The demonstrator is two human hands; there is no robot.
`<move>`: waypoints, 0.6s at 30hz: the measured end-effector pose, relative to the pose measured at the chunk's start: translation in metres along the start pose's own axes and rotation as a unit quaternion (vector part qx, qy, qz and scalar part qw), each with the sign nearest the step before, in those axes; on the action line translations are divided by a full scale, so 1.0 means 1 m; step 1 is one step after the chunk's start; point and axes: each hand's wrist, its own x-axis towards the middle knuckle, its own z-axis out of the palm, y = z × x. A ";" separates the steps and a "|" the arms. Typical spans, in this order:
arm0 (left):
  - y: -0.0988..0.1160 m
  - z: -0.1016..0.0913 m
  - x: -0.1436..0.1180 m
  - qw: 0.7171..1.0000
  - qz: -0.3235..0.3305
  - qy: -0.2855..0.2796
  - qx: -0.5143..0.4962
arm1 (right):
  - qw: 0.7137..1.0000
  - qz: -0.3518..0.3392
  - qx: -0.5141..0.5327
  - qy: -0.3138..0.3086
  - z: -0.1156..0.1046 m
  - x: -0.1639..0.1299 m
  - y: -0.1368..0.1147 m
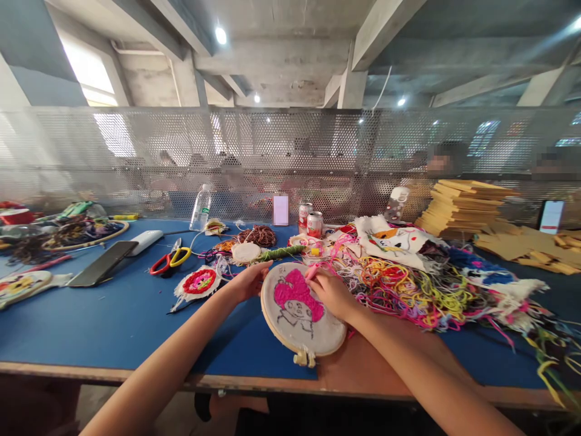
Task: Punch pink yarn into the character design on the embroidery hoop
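Note:
A round embroidery hoop [333, 344] stretches white cloth, tilted toward me above the table's front part. On the cloth is a drawn cartoon figure [297, 297] whose hair and side patch are filled with magenta yarn. My left hand [254, 281] grips the hoop's upper left rim, its fingers partly hidden behind the frame. In my right hand [333, 293] is a pink pen-like punch needle [313, 270], pinched near the top right of the magenta area. The hoop's screw clamp [304, 358] points down toward me.
Tangled coloured yarn [408, 284] heaps at the right. Scissors [171, 260], a dark phone [102, 264] and a red-ringed patch [198, 283] lie left on the blue table [136, 327]. Two cans [314, 224], a bottle [201, 209] and stacked boards [463, 209] stand behind.

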 end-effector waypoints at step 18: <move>0.009 0.022 -0.017 0.995 0.041 -0.010 0.095 | 0.992 -0.042 0.117 0.029 -0.003 -0.001 -0.011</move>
